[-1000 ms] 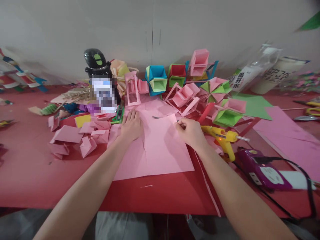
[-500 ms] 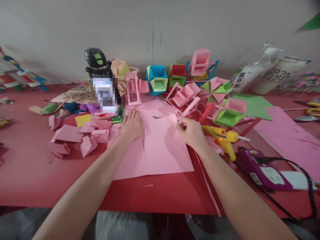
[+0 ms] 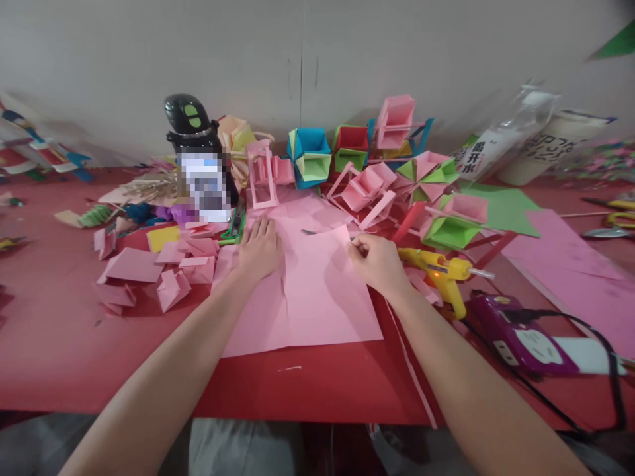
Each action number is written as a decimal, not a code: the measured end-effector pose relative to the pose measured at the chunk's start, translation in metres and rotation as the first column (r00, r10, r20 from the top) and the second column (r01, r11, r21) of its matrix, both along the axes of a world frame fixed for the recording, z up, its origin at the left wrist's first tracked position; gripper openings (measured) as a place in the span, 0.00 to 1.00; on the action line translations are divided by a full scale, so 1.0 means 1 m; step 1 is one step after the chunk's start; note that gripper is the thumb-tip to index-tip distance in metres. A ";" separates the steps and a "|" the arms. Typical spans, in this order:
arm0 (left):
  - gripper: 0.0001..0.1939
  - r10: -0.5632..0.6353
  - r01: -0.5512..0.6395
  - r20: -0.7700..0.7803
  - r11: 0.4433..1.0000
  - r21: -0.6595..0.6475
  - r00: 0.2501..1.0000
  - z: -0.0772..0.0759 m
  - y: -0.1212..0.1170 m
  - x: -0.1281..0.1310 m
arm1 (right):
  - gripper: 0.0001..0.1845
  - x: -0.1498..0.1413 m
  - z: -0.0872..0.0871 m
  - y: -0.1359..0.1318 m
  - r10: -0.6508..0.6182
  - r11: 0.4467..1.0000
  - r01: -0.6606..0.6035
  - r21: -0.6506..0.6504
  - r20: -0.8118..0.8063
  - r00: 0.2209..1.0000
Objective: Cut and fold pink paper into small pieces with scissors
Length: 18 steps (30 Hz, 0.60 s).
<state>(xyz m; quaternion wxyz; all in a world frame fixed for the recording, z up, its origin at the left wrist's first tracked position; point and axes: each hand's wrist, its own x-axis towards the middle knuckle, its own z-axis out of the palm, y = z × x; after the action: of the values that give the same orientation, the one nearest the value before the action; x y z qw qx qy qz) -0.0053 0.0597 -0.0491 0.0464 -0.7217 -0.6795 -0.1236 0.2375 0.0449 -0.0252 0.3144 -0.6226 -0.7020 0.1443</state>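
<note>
My left hand (image 3: 260, 248) lies flat with its fingers stretched out on the left part of the pink paper (image 3: 325, 297). A crease or edge runs down the paper just right of that hand. At the paper's upper right corner, my right hand (image 3: 374, 261) is closed in a pinch on the sheet, which lifts a little there. A thin dark pointed blade (image 3: 308, 232) shows at the sheet's far edge; the rest of it is hidden. Green-handled scissors (image 3: 233, 231) lie beside my left fingertips. To the right of my right hand is a yellow glue gun (image 3: 439, 268).
Folded pink paper pieces (image 3: 171, 289) lie at left, near a black figure-shaped stand (image 3: 186, 119). Several paper wheels (image 3: 310, 155) line the wall. A purple power strip (image 3: 520, 337) with a black cord, pink sheets (image 3: 560, 254) and a plastic bottle (image 3: 516, 125) are at right.
</note>
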 end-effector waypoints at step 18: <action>0.21 -0.085 0.066 0.416 0.996 0.061 0.905 0.001 0.010 -0.016 | 0.15 0.001 0.004 0.000 0.035 0.999 -0.032 0.020 -0.142 0.989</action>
<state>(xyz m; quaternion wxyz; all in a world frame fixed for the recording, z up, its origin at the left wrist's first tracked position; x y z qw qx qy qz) -0.0211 0.0701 -0.0479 -0.0887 -0.7029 -0.6424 -0.2923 0.2384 0.0449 -0.0212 0.3667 -0.5960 -0.6893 0.1875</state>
